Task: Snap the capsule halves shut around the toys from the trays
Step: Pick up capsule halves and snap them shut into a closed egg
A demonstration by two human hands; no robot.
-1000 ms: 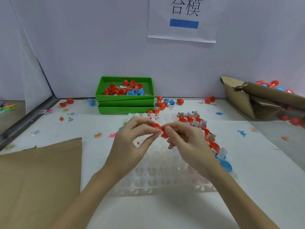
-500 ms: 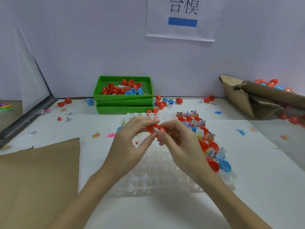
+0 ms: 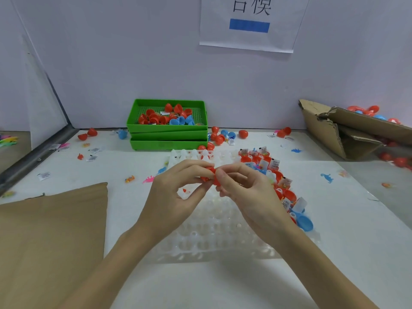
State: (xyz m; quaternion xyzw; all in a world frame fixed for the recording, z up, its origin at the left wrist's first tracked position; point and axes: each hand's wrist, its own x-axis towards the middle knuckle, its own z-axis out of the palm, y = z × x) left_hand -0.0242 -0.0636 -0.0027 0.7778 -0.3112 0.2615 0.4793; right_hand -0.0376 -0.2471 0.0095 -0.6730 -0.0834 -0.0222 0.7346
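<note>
Right now you are mid-closure: your left hand (image 3: 178, 192) and right hand (image 3: 247, 192) each pinch one side of a red capsule (image 3: 211, 176), held in the air above the clear tray (image 3: 214, 230). Whether the halves have seated is hidden by your fingertips (so is any toy inside). Next, I'd judge, squeeze them squarely together.
</note>
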